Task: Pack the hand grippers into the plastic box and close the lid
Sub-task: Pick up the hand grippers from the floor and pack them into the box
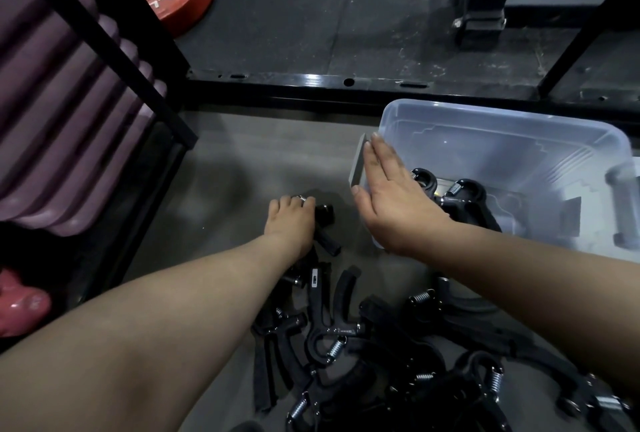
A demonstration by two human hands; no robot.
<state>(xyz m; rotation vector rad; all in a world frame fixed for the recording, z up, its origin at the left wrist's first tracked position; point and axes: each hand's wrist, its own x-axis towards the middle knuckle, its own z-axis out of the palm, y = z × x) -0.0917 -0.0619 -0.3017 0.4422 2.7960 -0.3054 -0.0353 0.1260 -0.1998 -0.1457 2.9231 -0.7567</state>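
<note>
**Inspector:** State progress, taking the plastic box (450, 120) as your reference.

**Packer:** Early stage, in my judgement. A few hand grippers (460, 194) lie at the bottom of the box, against its near-left corner. Most of the floor inside it shows bare. The main pile of grippers (346, 334) sits on the ground on the near side of the box, nearer me and somewhat left, so the bulk of the packing is left. I see no lid on the box and cannot say for certain where it is; closing is not yet done.

**Inspector:** Hands?

**Packer:** My left hand (289, 220) is down on one gripper (325, 224) lying just left of the box, at the far end of the pile. My fingers are curled over its spring end, clamped on it as far as I can tell. My right hand (394, 203) lies over the box's near-left corner, fingers straight and held together, holding nothing; whether the palm touches the rim I cannot tell.

**Inspector:** Edges and room?

**Packer:** The box mouth is wide open. Its left handle flap (358, 163) stands out just beside my right fingertips and could catch a gripper coming across. Beyond the box runs a black rack rail (311, 80); left of the box, bare floor (242, 154) gives clear swing room.
</note>
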